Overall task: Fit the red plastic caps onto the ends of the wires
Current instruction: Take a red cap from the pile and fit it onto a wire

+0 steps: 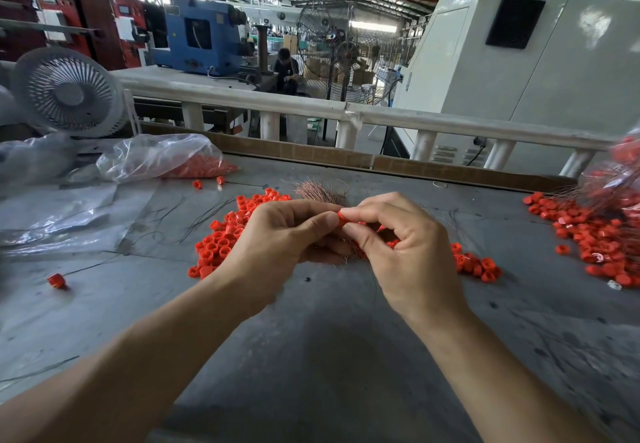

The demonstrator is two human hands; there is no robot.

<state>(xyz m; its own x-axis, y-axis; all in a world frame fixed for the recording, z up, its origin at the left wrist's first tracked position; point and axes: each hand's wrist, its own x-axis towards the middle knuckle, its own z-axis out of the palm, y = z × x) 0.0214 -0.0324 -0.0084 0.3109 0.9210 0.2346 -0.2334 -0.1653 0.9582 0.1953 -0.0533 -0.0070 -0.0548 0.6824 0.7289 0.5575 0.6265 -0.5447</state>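
Grey table fills the lower frame. Plastic bag with caps at upper left. Loose pile of red caps at centre, behind both hands. Left hand curls around a wire bundle, strands fanning toward the top of the frame. Right hand pinches one red cap at its fingertips, between the two hands; opening probably faces left, hard to tell.

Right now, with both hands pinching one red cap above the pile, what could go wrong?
The red cap sits only between fingertips of the left hand and right hand; it may slip into the loose caps. The wire bundle is fine and splayed, so a strand may miss the cap or bend.
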